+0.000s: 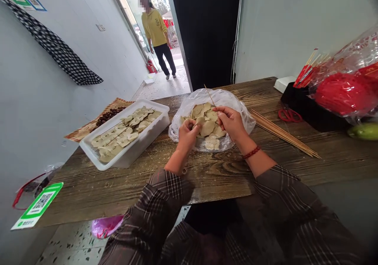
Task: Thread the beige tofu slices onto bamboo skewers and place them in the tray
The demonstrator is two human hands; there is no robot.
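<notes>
My left hand [188,134] pinches a pale, thin slice [200,121] at the left side of a clear plastic bag [227,95]. In my right hand [229,122] is a thin wooden skewer [210,95], its upper end slanting up and to the left. Several flat beige slices [208,128] lie heaped in the bag beneath both hands; what food they are I cannot tell for sure. To the left, a white plastic tub [126,160] holds more of these slices threaded on skewers [118,139].
Loose bamboo skewers [283,135] lie right of the bag, near red-handled scissors [289,115] and a black box [310,109] with red packets. Behind the tub, dark skewered pieces [109,115] rest on brown patterned paper [79,129]. A person [156,28] stands in the doorway.
</notes>
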